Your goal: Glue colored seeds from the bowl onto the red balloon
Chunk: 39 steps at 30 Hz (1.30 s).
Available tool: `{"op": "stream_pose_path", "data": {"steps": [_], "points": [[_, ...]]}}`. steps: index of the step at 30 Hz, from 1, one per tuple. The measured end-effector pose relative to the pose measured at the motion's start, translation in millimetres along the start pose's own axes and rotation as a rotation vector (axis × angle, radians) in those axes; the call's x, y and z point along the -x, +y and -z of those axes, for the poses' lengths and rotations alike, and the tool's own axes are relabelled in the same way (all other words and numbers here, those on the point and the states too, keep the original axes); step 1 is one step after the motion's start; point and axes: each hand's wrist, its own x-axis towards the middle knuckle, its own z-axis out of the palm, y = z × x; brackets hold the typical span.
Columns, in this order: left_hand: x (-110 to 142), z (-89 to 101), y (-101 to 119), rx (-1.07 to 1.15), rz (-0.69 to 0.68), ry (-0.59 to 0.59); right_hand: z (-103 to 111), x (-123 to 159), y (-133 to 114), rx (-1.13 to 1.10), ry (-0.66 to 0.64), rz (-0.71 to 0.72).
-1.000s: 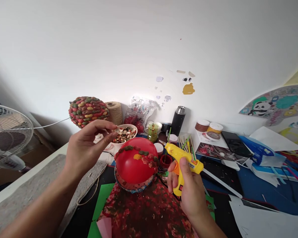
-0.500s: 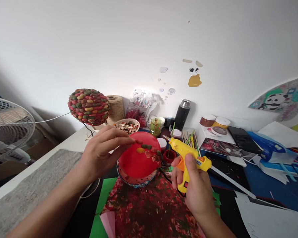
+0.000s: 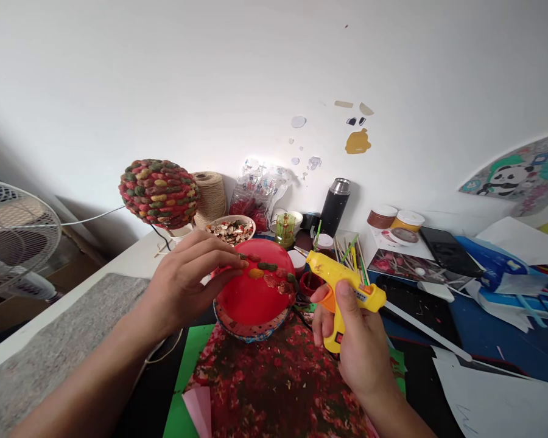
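Note:
A red balloon (image 3: 251, 301) rests in a patterned bowl (image 3: 251, 333), several painted nutshell-like pieces (image 3: 267, 267) stuck across its upper right. At the balloon's upper left is my left hand (image 3: 194, 280), thumb and fingers pinched on what looks like a small orange shell (image 3: 245, 264), mostly covered by the fingertips. My right hand (image 3: 356, 334) grips a yellow glue gun (image 3: 333, 274) by its handle, fingers at the orange trigger. The gun's metal nozzle points up and left, apart from the balloon. A white glue stick (image 3: 429, 328) sticks out of its rear.
A ball covered in coloured shells (image 3: 159, 193) stands at the left, beside a twine spool (image 3: 209, 198). Behind the balloon are a bowl of shells (image 3: 232, 229) and a black thermos (image 3: 335, 207). Paint jars (image 3: 410, 224) stand to the right; a fan (image 3: 16, 237) is far left.
My left fingertips have shifted slightly left and down along the balloon, leaving a red shell in plain view. The right hand keeps the glue gun in nearly the same pose.

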Motion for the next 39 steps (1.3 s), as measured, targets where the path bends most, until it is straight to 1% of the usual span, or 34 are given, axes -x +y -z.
{"op": "stream_pose_path", "data": {"steps": [7,16,25,31,39], "points": [[4,-5.2,-4,-0.027,-0.002,-0.004,-3,1,-3,0.033,-0.03,0.021],[6,-7.5,-3,-0.033,-0.007,-0.002,-5,3,-6,0.012,-0.073,0.037],[6,-10.6,-1,-0.041,-0.012,-0.004,0,4,3,0.043,-0.09,0.015],[8,-14.0,-2,-0.057,-0.019,0.022,3,6,9,0.058,-0.106,0.013],[8,-13.7,-2,-0.038,-0.02,0.003,7,7,16,0.064,-0.151,-0.009]]}}
